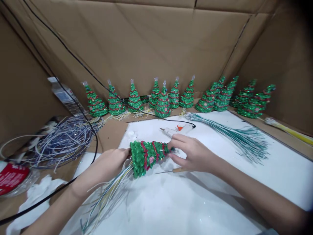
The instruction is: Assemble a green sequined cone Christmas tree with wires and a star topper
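A small green glitter tree (148,157) with red bands lies sideways over the white board (195,202), its tip pointing right. My left hand (111,161) is closed around its wide base, where thin wires (107,195) trail out toward me. My right hand (193,153) pinches the narrow tip between thumb and fingers. A white glue gun (177,130) with an orange trigger lies just beyond my right hand. A thin pointed tool with a wooden handle (171,170) lies under my right hand.
A row of finished green trees (162,102) stands along the cardboard back wall, with more lying at the right (246,99). A bundle of green wires (234,133) lies on the board. A tangle of wire (61,140) and a black cable (94,143) sit left.
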Demonstrator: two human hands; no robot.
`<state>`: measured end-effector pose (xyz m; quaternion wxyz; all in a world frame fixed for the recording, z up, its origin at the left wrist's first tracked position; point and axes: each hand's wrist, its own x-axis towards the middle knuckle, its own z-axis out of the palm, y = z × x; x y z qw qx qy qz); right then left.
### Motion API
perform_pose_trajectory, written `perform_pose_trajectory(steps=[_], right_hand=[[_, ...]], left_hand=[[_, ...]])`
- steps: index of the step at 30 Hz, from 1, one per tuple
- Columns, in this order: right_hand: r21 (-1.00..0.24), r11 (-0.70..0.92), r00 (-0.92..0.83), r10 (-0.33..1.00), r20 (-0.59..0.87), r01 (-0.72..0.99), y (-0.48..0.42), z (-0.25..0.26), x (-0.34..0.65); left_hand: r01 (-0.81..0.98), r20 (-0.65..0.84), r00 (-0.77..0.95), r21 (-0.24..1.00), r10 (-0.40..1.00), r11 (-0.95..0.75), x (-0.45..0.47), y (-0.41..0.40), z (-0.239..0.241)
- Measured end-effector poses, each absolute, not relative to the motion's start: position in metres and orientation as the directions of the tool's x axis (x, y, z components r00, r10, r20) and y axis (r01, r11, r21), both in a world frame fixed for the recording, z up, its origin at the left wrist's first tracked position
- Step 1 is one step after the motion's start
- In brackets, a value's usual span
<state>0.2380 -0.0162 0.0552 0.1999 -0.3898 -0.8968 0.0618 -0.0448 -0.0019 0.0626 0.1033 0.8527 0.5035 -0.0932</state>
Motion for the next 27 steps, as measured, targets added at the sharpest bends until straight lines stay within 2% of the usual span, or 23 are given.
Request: perform_pose_trajectory(steps=[3, 5, 7, 11, 15, 18, 20, 23, 27], right_hand=[[-0.328, 0.655, -0.684, 0.729, 0.033, 0.681, -0.021, 0.060, 0.252], [-0.298, 0.644, -0.689, 0.721, -0.070, 0.704, -0.026, 0.055, 0.256], [-0.275, 0.647, -0.692, 0.713, -0.113, 0.711, -0.029, 0.048, 0.257], [-0.340, 0.683, -0.743, 0.666, -0.072, 0.646, -0.032, 0.043, 0.258], [-0.593, 0.614, -0.712, 0.695, 0.096, 0.520, -0.031, 0.052, 0.262], [-0.818, 0.438, -0.493, 0.840, 0.226, 0.373, -0.029, 0.055, 0.257], [-0.937, 0.273, -0.250, 0.944, 0.217, 0.218, -0.027, 0.053, 0.247], [-0.990, 0.137, -0.054, 0.989, 0.135, 0.017, -0.025, 0.049, 0.233], [-0.993, 0.111, -0.005, 0.994, 0.111, -0.032, -0.028, 0.036, 0.223]], left_hand=[[0.886, -0.254, 0.464, 0.151, 0.849, -0.439, -0.044, -0.002, 0.063], [0.884, -0.250, 0.464, 0.186, 0.850, -0.429, -0.044, -0.001, 0.063], [0.875, -0.246, 0.478, 0.219, 0.843, -0.432, -0.046, 0.002, 0.061], [0.846, -0.217, 0.504, 0.318, 0.836, -0.428, -0.052, 0.010, 0.049], [0.797, -0.136, 0.528, 0.421, 0.838, -0.434, -0.060, 0.016, 0.028], [0.726, 0.028, 0.514, 0.519, 0.858, -0.451, -0.068, 0.019, 0.010], [0.635, 0.136, 0.502, 0.612, 0.854, -0.471, -0.072, 0.020, 0.001], [0.540, 0.190, 0.485, 0.703, 0.854, -0.463, -0.076, 0.020, -0.009], [0.458, 0.185, 0.461, 0.788, 0.868, -0.412, -0.074, 0.012, -0.014]])
